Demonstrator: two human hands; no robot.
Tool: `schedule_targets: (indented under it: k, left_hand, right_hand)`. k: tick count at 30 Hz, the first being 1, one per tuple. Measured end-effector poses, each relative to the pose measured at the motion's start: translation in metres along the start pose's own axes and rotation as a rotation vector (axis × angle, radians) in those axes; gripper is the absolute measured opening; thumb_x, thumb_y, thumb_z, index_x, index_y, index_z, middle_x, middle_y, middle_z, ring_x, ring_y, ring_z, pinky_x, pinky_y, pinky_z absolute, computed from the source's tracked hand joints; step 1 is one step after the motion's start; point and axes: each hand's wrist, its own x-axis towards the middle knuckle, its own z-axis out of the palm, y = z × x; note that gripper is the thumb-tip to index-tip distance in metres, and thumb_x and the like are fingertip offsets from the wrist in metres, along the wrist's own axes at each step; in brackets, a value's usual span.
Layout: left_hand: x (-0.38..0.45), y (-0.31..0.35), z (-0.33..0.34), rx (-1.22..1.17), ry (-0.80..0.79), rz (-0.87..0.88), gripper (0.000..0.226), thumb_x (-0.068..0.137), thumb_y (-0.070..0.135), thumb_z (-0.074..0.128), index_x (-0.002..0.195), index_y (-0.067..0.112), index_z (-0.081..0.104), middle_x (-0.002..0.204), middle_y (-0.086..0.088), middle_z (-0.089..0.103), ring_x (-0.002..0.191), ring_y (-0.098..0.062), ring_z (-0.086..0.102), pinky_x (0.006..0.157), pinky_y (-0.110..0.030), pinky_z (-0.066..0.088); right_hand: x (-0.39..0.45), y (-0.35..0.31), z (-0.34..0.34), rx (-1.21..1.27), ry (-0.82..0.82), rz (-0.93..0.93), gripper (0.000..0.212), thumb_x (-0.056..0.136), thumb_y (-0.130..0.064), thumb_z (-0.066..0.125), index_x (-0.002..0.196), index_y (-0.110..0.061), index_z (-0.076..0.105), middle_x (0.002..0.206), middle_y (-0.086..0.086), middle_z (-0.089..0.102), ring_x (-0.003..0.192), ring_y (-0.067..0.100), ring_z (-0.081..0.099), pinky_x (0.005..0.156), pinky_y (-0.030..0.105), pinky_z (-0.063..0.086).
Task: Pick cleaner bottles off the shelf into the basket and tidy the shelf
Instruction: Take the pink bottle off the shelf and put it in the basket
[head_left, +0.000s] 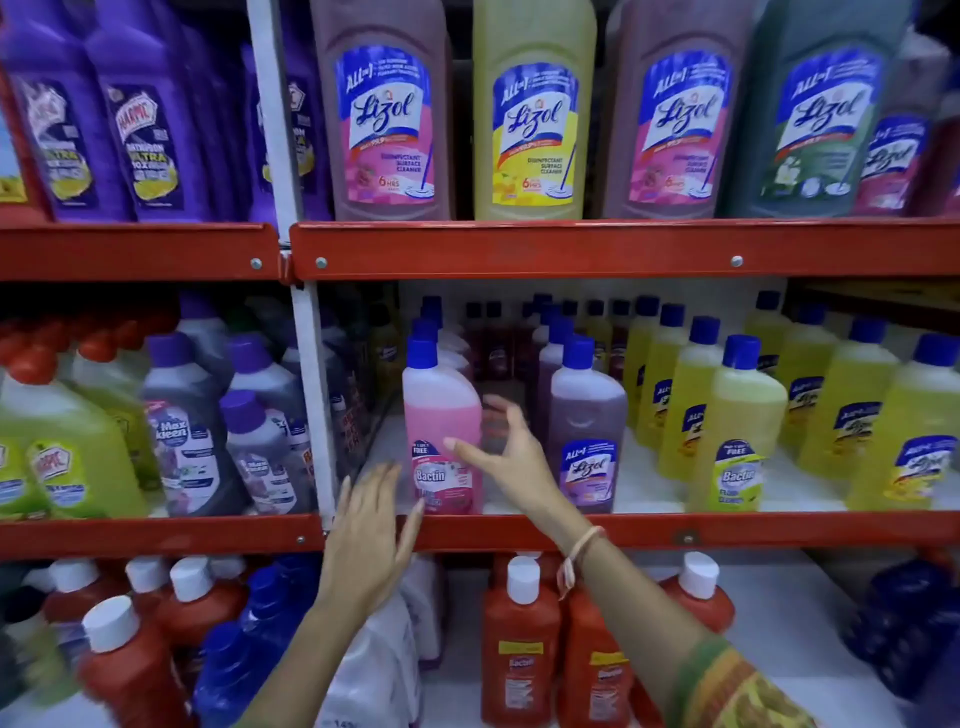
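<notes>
A pink Bactin cleaner bottle (439, 415) with a blue cap stands at the front of the middle shelf (675, 530). My right hand (511, 449) hovers open just right of it, fingers spread and the thumb tip over its label. My left hand (371, 535) is open lower left of the bottle, in front of the red shelf edge, holding nothing. A purple Lizol bottle (587, 421) stands to the right of my right hand. No basket is in view.
Yellow cleaner bottles (737, 431) fill the middle shelf's right side. Large Lizol bottles (535, 109) line the top shelf, purple Harpic bottles (140, 119) at its left. Red bottles with white caps (519, 639) stand on the bottom shelf. A white upright (311, 405) divides the bays.
</notes>
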Motion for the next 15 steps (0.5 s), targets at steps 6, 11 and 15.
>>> schedule_targets:
  k: [6,11,15]
  left_hand:
    - [-0.011,-0.016,0.018,0.046,-0.115,0.084,0.069,0.095,0.058,0.016,0.137,0.009,0.04,0.139,-0.009,0.05,0.133,-0.02,0.038,0.116,-0.042,0.007]
    - [-0.01,-0.021,0.019,0.023,-0.093,0.121,0.063,0.095,0.056,0.019,0.137,0.015,0.04,0.14,-0.005,0.049,0.134,-0.018,0.035,0.116,-0.04,0.003]
    - [-0.013,-0.02,0.019,0.052,-0.101,0.11,0.062,0.095,0.056,0.019,0.135,0.015,0.043,0.139,-0.007,0.05,0.132,-0.021,0.038,0.116,-0.04,0.003]
  right_hand:
    - [0.004,0.013,0.03,0.05,-0.05,0.162,0.059,0.063,-0.032,0.087,0.113,-0.02,0.058,0.113,0.008,0.071,0.096,0.021,0.071,0.087,0.043,0.059]
    - [-0.01,0.006,0.039,-0.002,0.208,0.007,0.065,0.061,-0.047,0.084,0.114,-0.026,0.054,0.107,-0.001,0.069,0.096,0.017,0.067,0.081,0.041,0.06]
    - [-0.026,-0.02,0.032,-0.253,0.409,-0.227,0.064,0.071,-0.051,0.076,0.122,-0.025,0.046,0.108,-0.002,0.06,0.097,0.018,0.061,0.073,0.038,0.058]
